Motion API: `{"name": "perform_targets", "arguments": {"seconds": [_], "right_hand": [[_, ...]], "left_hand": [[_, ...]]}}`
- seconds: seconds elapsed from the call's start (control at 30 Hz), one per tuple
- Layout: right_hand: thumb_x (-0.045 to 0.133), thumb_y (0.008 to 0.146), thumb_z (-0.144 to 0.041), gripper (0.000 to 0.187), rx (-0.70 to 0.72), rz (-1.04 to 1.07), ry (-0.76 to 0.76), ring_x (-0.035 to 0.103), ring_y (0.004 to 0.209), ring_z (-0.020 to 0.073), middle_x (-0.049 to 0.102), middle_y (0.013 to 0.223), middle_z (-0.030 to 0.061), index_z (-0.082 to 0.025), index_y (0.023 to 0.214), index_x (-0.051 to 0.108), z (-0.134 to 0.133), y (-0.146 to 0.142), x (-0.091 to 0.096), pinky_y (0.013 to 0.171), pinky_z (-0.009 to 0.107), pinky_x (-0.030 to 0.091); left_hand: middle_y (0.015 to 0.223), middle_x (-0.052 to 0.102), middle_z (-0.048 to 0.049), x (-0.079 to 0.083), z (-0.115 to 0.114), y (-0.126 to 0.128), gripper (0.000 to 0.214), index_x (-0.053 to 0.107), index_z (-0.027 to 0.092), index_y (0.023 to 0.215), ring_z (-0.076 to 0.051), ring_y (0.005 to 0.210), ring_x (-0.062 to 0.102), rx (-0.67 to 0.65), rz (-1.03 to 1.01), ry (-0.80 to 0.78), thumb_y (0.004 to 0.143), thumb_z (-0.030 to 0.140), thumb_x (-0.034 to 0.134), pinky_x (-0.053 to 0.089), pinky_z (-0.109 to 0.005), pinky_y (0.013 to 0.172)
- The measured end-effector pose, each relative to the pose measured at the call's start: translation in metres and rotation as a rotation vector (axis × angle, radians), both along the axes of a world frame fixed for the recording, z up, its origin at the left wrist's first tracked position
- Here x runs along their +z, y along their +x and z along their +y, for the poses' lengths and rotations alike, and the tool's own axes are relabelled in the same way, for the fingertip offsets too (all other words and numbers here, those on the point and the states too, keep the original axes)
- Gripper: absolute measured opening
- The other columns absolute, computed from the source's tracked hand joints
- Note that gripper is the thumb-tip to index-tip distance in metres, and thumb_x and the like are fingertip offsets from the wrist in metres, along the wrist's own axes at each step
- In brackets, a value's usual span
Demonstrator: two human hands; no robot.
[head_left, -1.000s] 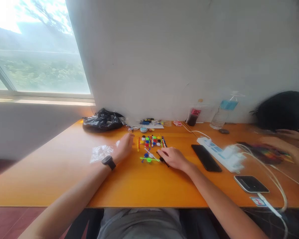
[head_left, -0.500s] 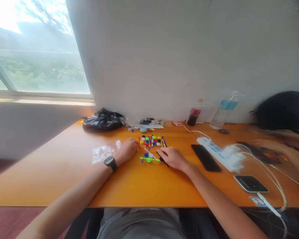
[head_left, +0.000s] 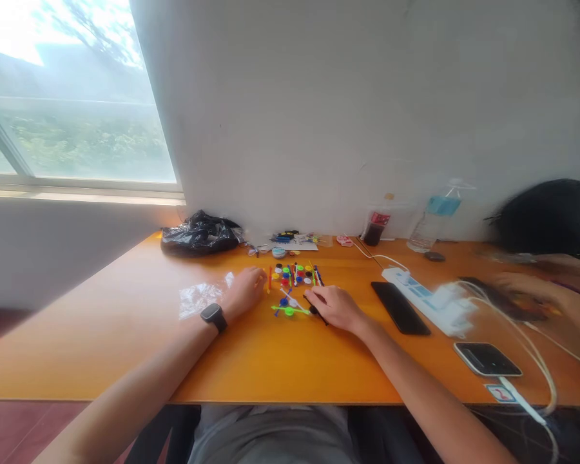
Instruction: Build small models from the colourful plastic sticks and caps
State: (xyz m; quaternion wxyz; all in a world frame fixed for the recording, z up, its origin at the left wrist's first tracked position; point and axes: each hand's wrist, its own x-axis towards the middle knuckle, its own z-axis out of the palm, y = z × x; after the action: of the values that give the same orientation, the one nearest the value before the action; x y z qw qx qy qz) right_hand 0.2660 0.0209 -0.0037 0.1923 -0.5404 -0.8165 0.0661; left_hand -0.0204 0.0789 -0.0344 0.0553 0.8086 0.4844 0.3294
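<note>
Fingers [head_left: 315, 294] of your R hand [head_left: 337, 307] look clamped on a black stick [head_left: 325, 321], low at the table [head_left: 290, 370], w/ a black disc [head_left: 313, 310] just beside; your palm hides part of the grip. Main risk, prob.: a loose or off-center pinch on so thin a piece lets it twist or slip. Fingers of your L hand [head_left: 246, 287] curl nr the yellow stick [head_left: 269, 289] and orange stick [head_left: 269, 277]; tips partly hidden, so can't tell if they're apart, together or on a small part. A careless sweep there might knock both sticks askew.

Btwn your hands lie a green stick [head_left: 298, 310] w/ a green disc [head_left: 289, 311], plus a blue disc [head_left: 284, 301] and a white disc [head_left: 292, 301] w/ crossing sticks. The green stick's R end comes up to the black disc; contact unclear. If they touch or link, a tug on one could drag the whole cluster.

Just beyond, loose colored discs [head_left: 286, 270] and sticks sit close-packed: a bumped knuckle could scatter them. Under your L wrist's far side, a clear plastic bag [head_left: 200, 299] could snag on your watch [head_left: 214, 317]. Farther R, a black phone [head_left: 400, 308] and power strip [head_left: 410, 287] lie nr your R forearm; a wide elbow swing might shove the phone. Co-worker's hand [head_left: 526, 288] is well apart, far R.
</note>
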Motion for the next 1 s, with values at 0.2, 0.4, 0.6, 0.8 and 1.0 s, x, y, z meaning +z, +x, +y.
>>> {"name": "perform_targets", "arguments": {"seconds": [0.2,0.4,0.6,0.8,1.0], "right_hand": [[0.050,0.104,-0.043,0.030,-0.031,0.102,0.044,0.051,0.057,0.0167,0.057,0.061,-0.0016,-0.024,0.087,0.065,-0.001,-0.001,0.002,0.059,0.028,0.026],[0.058,0.101,-0.041,0.027,0.143,0.380,0.040,0.056,0.069,0.0168,0.062,0.080,-0.0007,-0.025,0.122,0.065,-0.004,-0.008,-0.005,0.069,0.027,0.042],[0.057,0.103,-0.051,0.037,0.289,0.598,-0.124,0.052,0.071,0.0158,0.061,0.089,0.0014,-0.025,0.127,0.068,-0.008,-0.018,-0.006,0.068,0.027,0.044],[0.056,0.103,-0.057,0.039,0.300,0.672,-0.234,0.058,0.078,0.0172,0.066,0.090,0.0031,-0.021,0.101,0.072,-0.009,-0.019,-0.002,0.071,0.027,0.047],[0.061,0.100,-0.056,0.038,0.266,0.816,-0.240,0.056,0.073,0.0157,0.064,0.085,0.0020,-0.020,0.098,0.073,0.000,-0.013,-0.010,0.066,0.027,0.045]], "left_hand": [[0.090,0.067,-0.0047,0.011,-0.009,0.004,0.019,0.066,0.022,0.094,-0.021,0.088,0.060,-0.024,-0.176,0.152,0.105,0.029,0.052,0.044,-0.032,0.079],[0.087,0.066,-0.0042,0.018,-0.032,0.026,0.034,0.068,0.017,0.097,-0.016,0.077,0.057,-0.375,-0.564,-0.230,0.102,0.049,0.059,0.045,-0.027,0.072],[0.092,0.068,-0.0062,0.033,-0.060,0.039,0.042,0.070,0.015,0.092,-0.018,0.085,0.061,-0.530,-0.729,-0.544,0.094,0.056,0.070,0.048,-0.027,0.079],[0.097,0.070,-0.0068,0.030,-0.060,0.035,0.039,0.071,0.017,0.093,-0.020,0.091,0.063,-0.460,-0.804,-0.576,0.085,0.054,0.080,0.051,-0.027,0.079],[0.097,0.069,-0.0050,0.035,-0.061,0.033,0.026,0.068,0.020,0.112,-0.017,0.086,0.065,-0.398,-0.711,-0.625,0.097,0.041,0.062,0.054,-0.028,0.075]]}}
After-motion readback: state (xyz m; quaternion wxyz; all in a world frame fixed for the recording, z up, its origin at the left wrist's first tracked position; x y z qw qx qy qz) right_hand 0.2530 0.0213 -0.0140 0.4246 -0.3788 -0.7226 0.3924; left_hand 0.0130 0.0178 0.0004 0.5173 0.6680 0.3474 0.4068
